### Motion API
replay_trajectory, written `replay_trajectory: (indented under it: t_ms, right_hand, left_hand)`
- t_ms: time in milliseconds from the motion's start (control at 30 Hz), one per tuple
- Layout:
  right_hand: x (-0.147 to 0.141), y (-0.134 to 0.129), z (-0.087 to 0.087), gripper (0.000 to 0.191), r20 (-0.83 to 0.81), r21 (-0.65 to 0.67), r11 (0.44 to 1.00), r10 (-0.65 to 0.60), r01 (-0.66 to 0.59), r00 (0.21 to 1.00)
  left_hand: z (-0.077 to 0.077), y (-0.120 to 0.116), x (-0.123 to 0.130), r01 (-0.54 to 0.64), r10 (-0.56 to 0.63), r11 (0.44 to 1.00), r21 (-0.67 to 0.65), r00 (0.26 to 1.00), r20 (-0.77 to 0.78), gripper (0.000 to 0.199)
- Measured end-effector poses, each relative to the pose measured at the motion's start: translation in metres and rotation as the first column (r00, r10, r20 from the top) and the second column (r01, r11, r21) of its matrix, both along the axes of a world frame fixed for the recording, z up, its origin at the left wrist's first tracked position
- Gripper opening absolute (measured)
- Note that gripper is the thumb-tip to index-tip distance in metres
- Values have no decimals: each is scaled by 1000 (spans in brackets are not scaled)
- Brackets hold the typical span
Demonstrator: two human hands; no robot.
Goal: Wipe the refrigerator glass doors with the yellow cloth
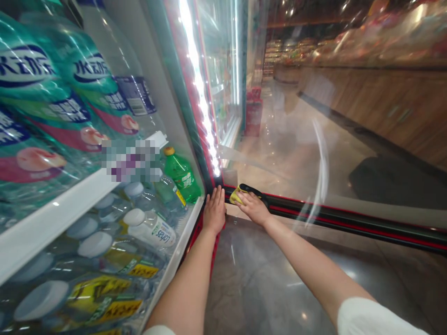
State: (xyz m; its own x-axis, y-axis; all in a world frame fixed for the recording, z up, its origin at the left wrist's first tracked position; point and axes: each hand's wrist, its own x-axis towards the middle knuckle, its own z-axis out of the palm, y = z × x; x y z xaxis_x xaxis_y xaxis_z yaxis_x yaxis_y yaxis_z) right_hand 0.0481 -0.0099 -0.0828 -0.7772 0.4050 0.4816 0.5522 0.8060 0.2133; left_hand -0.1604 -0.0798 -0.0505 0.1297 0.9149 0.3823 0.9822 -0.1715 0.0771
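With empty left hand (214,211) flat, the right hand (253,206), half-curled round a yellow cloth (235,195), should press firmly along the clear glass door's black bottom edge (331,218).

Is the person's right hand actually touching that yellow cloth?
Touching. The head view shows it: the fingers of the right hand lie over the yellow cloth, with no gap visible between them.

White-edged lower shelf (179,249) with 1 green bottle (182,176) and clear bottles (153,228).
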Motion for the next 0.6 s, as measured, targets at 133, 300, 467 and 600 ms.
replay_trajectory:
  t_ms: [133,300,467,600]
  right_hand:
    - [-41,4,0,29,-49,-53,999,9,-11,999]
    - [-69,11,0,23,-54,-56,997,42,-45,998]
    - [-54,16,-2,26,-7,-32,993,115,-115,993]
    - [-32,20,-5,30,33,-21,990,142,-142,989]
  left_hand:
    - [0,-11,-16,14,-14,1000,-10,1000,5,70]
    - [0,-11,-19,22,-22,1000,-21,1000,-5,70]
    - [-8,-3,-10,84,-84,996,-19,996,-30,80]
    - [-13,7,1,154,-154,988,9,986,-66,85]
